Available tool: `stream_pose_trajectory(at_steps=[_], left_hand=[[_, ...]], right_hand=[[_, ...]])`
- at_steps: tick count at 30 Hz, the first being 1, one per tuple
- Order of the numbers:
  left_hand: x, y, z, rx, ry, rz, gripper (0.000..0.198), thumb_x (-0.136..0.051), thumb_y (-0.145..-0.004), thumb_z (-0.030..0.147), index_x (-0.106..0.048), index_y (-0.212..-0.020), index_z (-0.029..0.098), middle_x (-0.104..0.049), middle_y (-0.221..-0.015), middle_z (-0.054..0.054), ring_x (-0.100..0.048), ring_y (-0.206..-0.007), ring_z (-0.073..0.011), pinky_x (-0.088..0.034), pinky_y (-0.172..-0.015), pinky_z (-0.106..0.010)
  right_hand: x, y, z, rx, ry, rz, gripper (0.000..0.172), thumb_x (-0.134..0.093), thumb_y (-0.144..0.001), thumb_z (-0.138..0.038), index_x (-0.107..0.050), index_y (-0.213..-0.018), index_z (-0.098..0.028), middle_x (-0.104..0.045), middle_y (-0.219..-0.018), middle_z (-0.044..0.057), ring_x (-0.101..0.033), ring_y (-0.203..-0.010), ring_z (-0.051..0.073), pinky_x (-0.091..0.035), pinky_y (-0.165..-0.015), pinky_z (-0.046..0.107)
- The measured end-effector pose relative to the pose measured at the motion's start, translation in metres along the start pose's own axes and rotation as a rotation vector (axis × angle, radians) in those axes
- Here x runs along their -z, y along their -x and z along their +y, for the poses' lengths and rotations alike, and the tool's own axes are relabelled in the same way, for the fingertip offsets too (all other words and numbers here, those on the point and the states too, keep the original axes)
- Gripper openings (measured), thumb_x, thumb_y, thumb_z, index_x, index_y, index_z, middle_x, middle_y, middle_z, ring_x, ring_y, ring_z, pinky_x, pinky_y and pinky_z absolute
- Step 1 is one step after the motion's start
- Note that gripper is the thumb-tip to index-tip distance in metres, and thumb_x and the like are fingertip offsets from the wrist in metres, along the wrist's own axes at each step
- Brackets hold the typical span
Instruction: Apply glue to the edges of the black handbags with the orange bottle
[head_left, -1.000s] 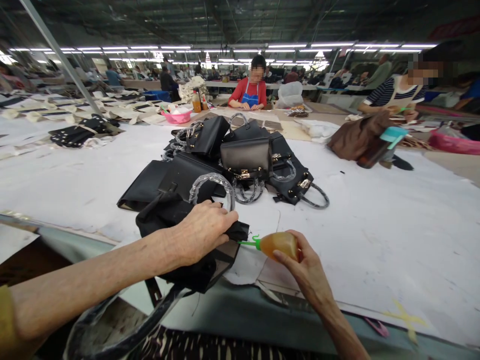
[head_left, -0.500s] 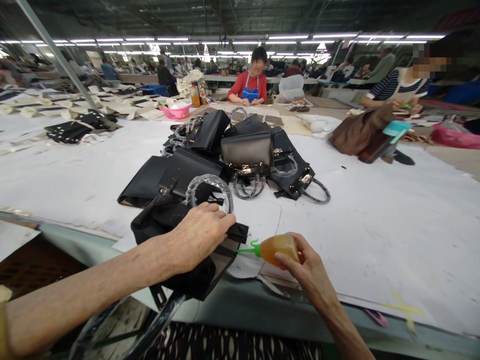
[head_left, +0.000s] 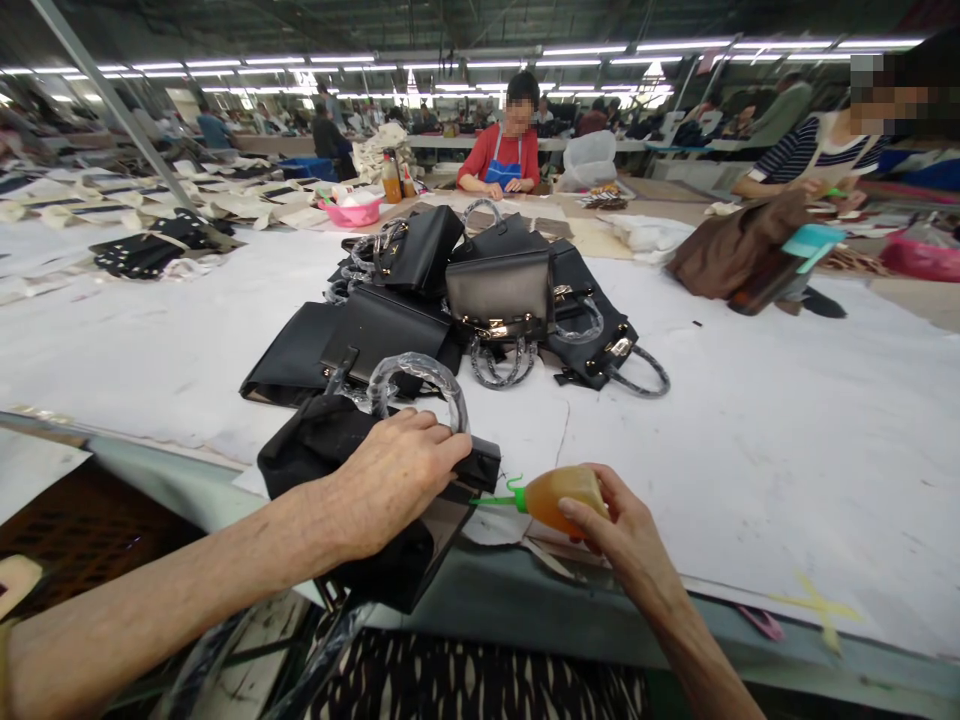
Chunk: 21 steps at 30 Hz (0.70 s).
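Note:
My left hand is closed on a black handbag at the table's front edge; its fingertips are hidden behind the bag's upper edge. A plastic-wrapped handle of the bag arches up beside the knuckles. In my right hand is a squeeze bottle of amber liquid, lying nearly level. Its thin green nozzle points left, with the tip at the bag's right edge; whether it touches I cannot tell. A pile of black handbags with wrapped handles lies just beyond.
White sheeting covers the table. A brown bag and a bottle with a turquoise cap stand to the right. A pink basin is at the back left. One co-worker sits opposite, another at the right.
The view has shifted slightly. Both hands keep their grip, and the nozzle tip stays at the bag's right edge.

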<state>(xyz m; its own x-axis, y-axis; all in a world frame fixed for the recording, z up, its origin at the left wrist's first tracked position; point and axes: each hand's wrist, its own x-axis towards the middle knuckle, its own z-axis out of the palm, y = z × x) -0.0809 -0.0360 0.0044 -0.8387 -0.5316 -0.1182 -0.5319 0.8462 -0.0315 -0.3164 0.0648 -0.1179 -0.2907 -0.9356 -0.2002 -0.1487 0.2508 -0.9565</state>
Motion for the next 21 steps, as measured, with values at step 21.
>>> stream_pose_trajectory(at_steps=[21], left_hand=[[-0.007,0.0032,0.0,-0.013,0.005,0.001,0.012,-0.045,-0.091,0.012,-0.056,-0.093,0.017,-0.063,-0.091,-0.004,-0.055,-0.089,-0.0257,-0.046,-0.08,-0.04]], right_hand=[[-0.0012,0.0095,-0.0041,-0.066,-0.102,-0.031,0.049,-0.062,-0.076,-0.058,-0.054,-0.103,-0.018,-0.059,-0.076,-0.001,-0.049,-0.055,0.013,-0.034,-0.047,0.023]])
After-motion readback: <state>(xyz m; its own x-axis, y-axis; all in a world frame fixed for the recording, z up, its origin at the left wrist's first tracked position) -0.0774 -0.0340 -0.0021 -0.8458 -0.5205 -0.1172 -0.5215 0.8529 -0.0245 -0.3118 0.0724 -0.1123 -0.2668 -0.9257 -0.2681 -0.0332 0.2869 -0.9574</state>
